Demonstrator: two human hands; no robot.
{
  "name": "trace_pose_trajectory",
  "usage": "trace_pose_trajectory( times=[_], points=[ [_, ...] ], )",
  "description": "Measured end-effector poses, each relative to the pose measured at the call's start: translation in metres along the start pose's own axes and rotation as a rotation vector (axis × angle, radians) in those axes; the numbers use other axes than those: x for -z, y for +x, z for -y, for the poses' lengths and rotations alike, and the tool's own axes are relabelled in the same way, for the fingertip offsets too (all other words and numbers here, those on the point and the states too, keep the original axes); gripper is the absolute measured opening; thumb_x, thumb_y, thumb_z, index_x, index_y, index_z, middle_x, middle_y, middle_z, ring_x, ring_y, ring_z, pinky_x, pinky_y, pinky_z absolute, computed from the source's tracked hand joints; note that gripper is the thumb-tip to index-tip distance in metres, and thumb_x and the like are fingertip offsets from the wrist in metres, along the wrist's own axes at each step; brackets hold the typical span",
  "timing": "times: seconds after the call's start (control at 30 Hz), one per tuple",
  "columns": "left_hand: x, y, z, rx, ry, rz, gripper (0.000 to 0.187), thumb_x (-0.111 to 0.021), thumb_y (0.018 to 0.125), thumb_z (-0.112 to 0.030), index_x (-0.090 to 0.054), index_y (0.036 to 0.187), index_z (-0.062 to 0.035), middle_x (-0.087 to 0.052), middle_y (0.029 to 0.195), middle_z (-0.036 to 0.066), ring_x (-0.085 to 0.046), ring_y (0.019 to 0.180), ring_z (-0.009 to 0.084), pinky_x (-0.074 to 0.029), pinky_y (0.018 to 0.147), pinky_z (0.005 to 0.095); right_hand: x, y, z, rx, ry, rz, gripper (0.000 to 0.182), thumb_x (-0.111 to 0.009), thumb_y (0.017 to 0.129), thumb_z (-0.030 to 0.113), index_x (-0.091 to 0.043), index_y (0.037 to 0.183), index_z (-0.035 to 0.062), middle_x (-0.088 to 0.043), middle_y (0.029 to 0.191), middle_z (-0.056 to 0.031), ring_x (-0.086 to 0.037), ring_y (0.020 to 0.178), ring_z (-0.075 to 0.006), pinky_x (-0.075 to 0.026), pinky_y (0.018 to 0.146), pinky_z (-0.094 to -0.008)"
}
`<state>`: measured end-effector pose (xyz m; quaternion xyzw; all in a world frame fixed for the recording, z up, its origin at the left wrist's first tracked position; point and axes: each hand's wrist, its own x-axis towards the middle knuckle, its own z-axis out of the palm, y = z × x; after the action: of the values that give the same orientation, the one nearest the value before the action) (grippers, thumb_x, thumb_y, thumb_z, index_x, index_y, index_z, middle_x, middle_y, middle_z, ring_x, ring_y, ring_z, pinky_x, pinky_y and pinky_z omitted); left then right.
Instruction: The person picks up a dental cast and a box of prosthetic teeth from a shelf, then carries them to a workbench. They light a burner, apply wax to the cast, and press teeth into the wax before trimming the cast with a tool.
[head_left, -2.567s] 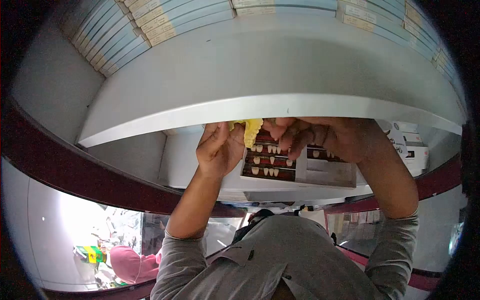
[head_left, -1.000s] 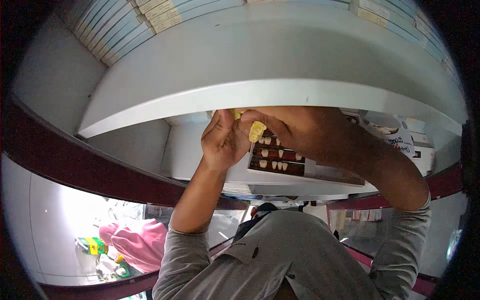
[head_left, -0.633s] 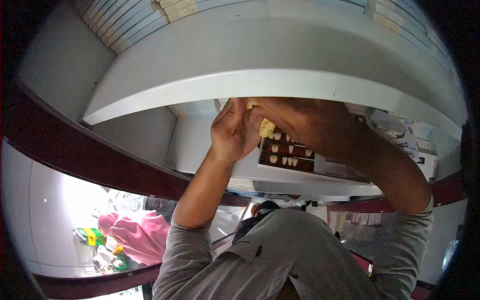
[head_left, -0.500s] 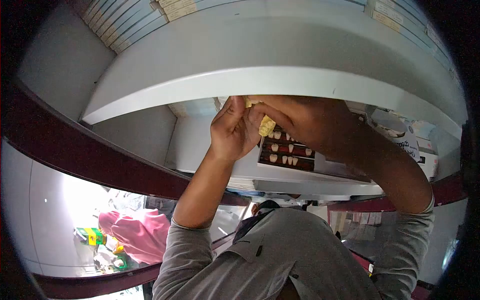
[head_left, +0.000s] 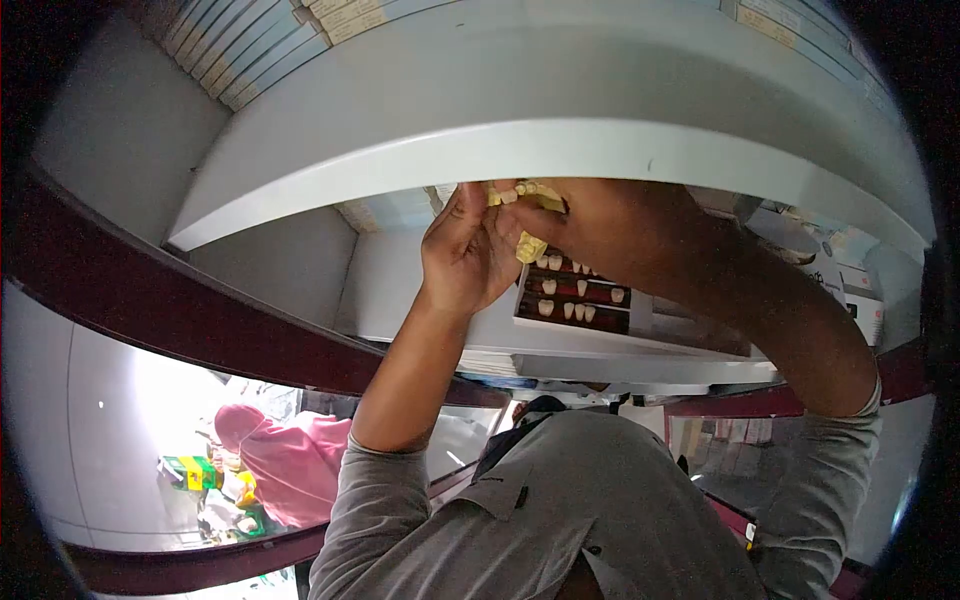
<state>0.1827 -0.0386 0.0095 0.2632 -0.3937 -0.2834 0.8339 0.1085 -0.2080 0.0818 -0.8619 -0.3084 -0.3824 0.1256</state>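
A yellow dental cast (head_left: 530, 248) sits between my two hands, just below the shelf edge. A row of teeth shows along its upper part. My left hand (head_left: 463, 250) is closed on the cast from the left, thumb pointing up, with some fingertips hidden. From the right, my right hand (head_left: 610, 225) grips it, the thumb and fingers bent around it. Under the right hand lies a dark red tray (head_left: 600, 310) with rows of white artificial teeth (head_left: 582, 288). That hand and forearm cover part of the tray.
A white shelf (head_left: 480, 145) overhangs my hands, with stacked pale boxes (head_left: 260, 60) above it. More boxes (head_left: 862, 318) stand at the right on the lower surface. A person in pink (head_left: 290, 460) is at the lower left, beside a green and yellow package (head_left: 190, 472).
The cast has turned in my hands, so its upper part with the row of teeth now shows more. My right hand has shifted slightly. The view has moved a little.
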Motion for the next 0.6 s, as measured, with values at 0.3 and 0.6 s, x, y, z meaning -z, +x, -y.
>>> trace_pose_trajectory(
  times=[0.3,0.6],
  points=[
    [0.005,0.001,0.0,0.003,0.033,-0.021,0.046,-0.032,0.109,-0.039,-0.047,0.138,-0.006,-0.054,0.136,0.011,-0.052,0.129,0.0236,-0.04,0.109,0.0375,-0.002,-0.001,0.0,-0.01,-0.014,-0.015,0.03,-0.07,0.092,0.024,-0.068,0.111,0.0009,-0.071,0.092,-0.0174,-0.071,0.082,-0.0294,-0.057,0.077,-0.04],
    [0.008,0.0,0.0,0.0,-0.056,0.072,0.047,-0.032,0.109,-0.04,-0.046,0.139,-0.0067,-0.052,0.139,0.011,-0.05,0.131,0.0241,-0.039,0.112,0.0393,-0.006,-0.003,0.004,-0.122,0.212,-0.037,0.033,-0.071,0.079,0.015,-0.063,0.109,0.0033,-0.067,0.093,-0.0178,-0.069,0.088,-0.036,-0.056,0.078,-0.0453]
  ],
)
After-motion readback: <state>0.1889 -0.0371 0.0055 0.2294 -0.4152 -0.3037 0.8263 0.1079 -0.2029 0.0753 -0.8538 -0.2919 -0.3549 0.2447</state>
